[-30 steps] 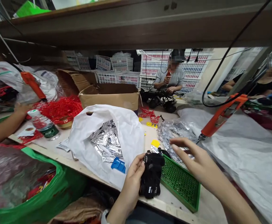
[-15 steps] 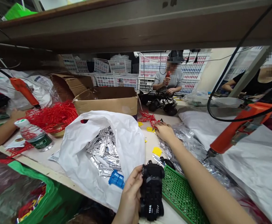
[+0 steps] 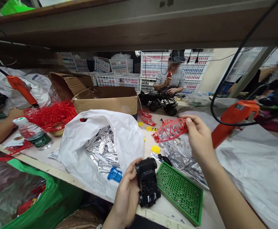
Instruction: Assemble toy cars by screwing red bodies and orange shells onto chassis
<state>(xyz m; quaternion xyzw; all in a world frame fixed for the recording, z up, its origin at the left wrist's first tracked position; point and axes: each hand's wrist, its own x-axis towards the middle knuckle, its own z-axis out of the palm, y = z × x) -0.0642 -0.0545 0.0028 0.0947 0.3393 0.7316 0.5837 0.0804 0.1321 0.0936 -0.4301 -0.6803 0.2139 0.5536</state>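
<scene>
Beyond the left grip (image 3: 126, 194), which is clasping a black wheeled chassis (image 3: 148, 183), the right grip (image 3: 200, 137) is pinching a red lattice frame (image 3: 169, 129) by its end; below the right grip, a green tray (image 3: 180, 206) is lying.

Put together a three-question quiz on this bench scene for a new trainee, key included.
1. What is the camera wearer's right hand holding?
2. True or false: the black part lies inside the green tray.
3. Fill in the colour: the silver pieces next to the blue piece lie in the opening of a ____ bag.

Key
1. A red lattice piece.
2. False: the left hand holds the black part, to the left of the green tray.
3. White.
</scene>
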